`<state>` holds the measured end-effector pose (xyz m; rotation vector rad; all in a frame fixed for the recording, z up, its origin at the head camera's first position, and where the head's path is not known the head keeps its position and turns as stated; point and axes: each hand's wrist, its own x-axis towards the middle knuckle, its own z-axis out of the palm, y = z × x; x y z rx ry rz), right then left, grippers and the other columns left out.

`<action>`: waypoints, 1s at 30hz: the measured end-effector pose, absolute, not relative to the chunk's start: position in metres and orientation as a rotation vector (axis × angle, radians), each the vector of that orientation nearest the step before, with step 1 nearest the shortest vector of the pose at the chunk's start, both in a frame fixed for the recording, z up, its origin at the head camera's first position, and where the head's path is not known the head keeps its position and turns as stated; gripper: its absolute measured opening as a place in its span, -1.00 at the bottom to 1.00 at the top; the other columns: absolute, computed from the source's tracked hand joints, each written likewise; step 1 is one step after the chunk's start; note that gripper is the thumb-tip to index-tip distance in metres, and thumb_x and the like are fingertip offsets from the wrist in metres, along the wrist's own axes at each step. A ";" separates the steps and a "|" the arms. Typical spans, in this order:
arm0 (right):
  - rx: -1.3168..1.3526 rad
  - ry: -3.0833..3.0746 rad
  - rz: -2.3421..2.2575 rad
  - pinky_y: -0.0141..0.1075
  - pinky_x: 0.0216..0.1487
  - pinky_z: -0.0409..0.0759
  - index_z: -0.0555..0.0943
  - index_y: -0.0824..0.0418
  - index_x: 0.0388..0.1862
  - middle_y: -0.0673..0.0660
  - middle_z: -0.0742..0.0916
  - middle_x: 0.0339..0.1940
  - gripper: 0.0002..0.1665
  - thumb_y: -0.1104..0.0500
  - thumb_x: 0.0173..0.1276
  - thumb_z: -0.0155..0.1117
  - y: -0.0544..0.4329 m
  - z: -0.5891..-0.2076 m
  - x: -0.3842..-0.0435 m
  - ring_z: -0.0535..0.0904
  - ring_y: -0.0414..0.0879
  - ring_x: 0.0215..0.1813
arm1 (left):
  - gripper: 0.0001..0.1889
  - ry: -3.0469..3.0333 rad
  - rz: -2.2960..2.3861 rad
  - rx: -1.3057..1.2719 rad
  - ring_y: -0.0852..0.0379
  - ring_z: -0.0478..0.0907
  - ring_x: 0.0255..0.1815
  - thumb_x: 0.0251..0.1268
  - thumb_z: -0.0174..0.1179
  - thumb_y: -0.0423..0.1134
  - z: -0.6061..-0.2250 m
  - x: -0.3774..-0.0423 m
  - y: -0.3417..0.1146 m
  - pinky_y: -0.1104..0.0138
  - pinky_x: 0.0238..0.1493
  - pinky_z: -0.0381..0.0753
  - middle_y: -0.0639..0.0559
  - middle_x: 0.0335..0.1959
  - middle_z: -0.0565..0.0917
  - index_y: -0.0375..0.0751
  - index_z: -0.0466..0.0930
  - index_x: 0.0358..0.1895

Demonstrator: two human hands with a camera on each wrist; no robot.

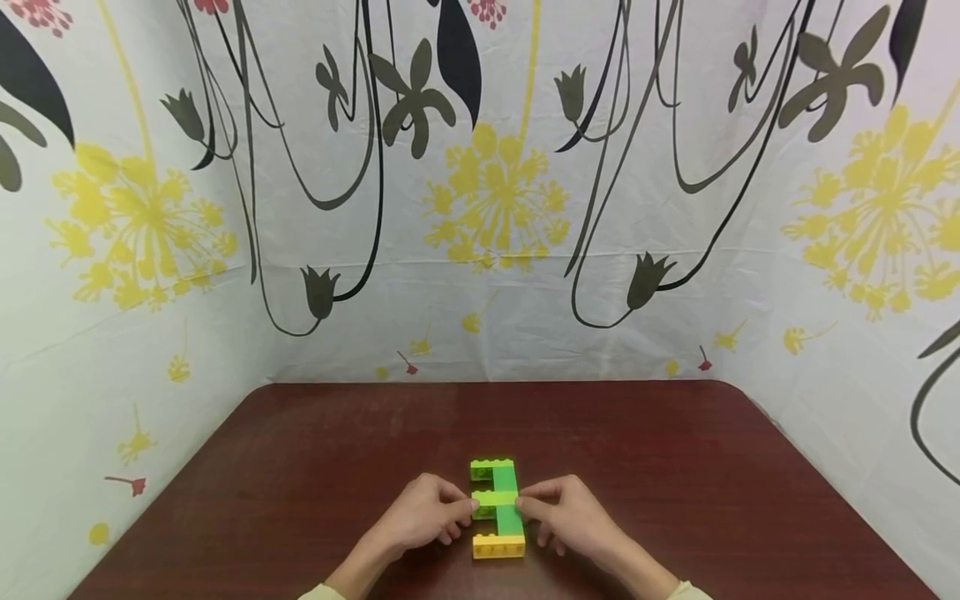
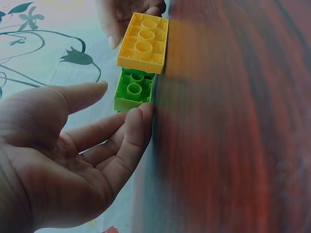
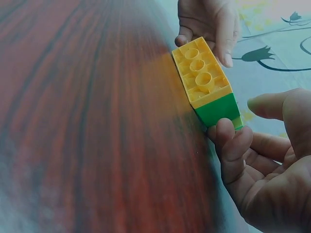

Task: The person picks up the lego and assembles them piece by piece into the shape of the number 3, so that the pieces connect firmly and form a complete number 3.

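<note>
A structure of joined toy bricks lies on the table between both hands. Its green spine (image 1: pixel 511 521) runs away from me; a yellow brick (image 1: pixel 498 547) forms the near end. Lime-green bricks stick out leftward at the middle (image 1: pixel 495 499) and the far end (image 1: pixel 492 469). The yellow brick's hollow underside (image 2: pixel 143 43) faces me. My left hand (image 1: pixel 422 515) has its fingertips at the middle brick's left end. At its right end are the fingertips of my right hand (image 1: pixel 573 518). Both wrist views show thumbs spread from the fingers; exact thumb contact is unclear.
The dark reddish-brown table (image 1: pixel 360 442) has rounded far corners. White cloth (image 1: pixel 480 333) printed with flowers and stems hangs behind it and along both sides.
</note>
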<state>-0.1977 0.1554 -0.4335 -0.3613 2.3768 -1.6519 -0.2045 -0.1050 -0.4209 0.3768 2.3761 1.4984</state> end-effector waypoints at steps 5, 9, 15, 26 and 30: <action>-0.350 2.373 -1.638 -0.31 -0.62 0.51 0.72 0.41 0.17 0.11 0.84 -0.29 -0.52 0.04 0.50 0.36 0.156 -0.434 -0.198 0.57 -0.14 -0.58 | -0.75 2.380 1.482 0.374 0.15 0.66 -0.48 0.47 0.35 -0.16 -0.420 -0.204 -0.105 0.25 -0.44 0.73 -0.02 -0.41 0.76 -0.32 0.83 -0.18; -0.345 2.372 -1.628 -0.30 -0.61 0.51 0.73 0.41 0.16 0.09 0.82 -0.32 -0.52 0.04 0.51 0.35 0.156 -0.434 -0.198 0.56 -0.14 -0.59 | -0.76 2.388 1.478 0.378 0.14 0.66 -0.48 0.47 0.35 -0.17 -0.420 -0.204 -0.105 0.25 -0.45 0.73 -0.02 -0.41 0.76 -0.32 0.83 -0.19; -0.348 2.367 -1.628 -0.31 -0.61 0.51 0.73 0.41 0.16 0.09 0.82 -0.34 -0.53 0.04 0.52 0.34 0.157 -0.435 -0.198 0.56 -0.15 -0.58 | -0.76 2.392 1.467 0.364 0.15 0.66 -0.48 0.47 0.35 -0.17 -0.421 -0.205 -0.105 0.25 -0.45 0.73 -0.01 -0.41 0.76 -0.31 0.83 -0.18; -0.360 2.351 -1.637 -0.31 -0.59 0.54 0.75 0.40 0.13 0.11 0.84 -0.33 -0.55 0.05 0.52 0.34 0.156 -0.434 -0.198 0.61 -0.15 -0.57 | -0.76 2.390 1.467 0.350 0.15 0.64 -0.47 0.47 0.35 -0.17 -0.421 -0.204 -0.105 0.25 -0.45 0.73 -0.02 -0.39 0.76 -0.31 0.83 -0.14; -0.360 2.346 -1.639 -0.31 -0.60 0.54 0.75 0.40 0.13 0.12 0.84 -0.32 -0.55 0.05 0.52 0.34 0.156 -0.434 -0.198 0.61 -0.15 -0.57 | -0.76 2.386 1.469 0.346 0.15 0.64 -0.47 0.48 0.34 -0.17 -0.423 -0.205 -0.105 0.25 -0.44 0.74 -0.03 -0.38 0.76 -0.32 0.83 -0.13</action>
